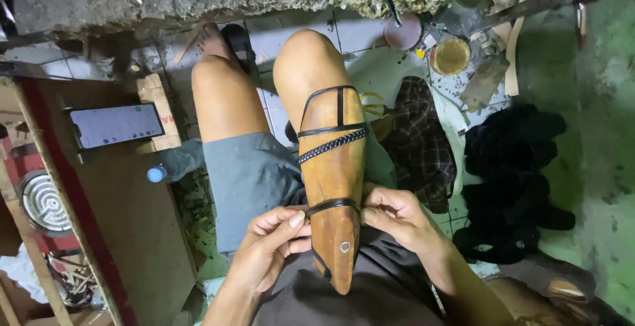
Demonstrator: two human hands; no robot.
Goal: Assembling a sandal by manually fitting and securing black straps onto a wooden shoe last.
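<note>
Two hands — left hand (271, 243), right hand (395, 215) — pinching black strap (332, 204) at wooden last's (334, 174) edges

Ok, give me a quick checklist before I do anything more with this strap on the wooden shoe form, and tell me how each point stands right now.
1. Wooden shoe form steady on the right thigh: ok, it lies along the leg.
2. Left hand on the lower black strap: ok, fingertips pinch its left end.
3. Right hand on the strap's other end: ok, fingers press the form's right side.
4. Lower strap flat across the form: ok, no twist on the visible part.
5. Braided strap and upper loop seated: ok, both lie snug.
6. Strap ends under the form: cannot tell, hidden.
</note>
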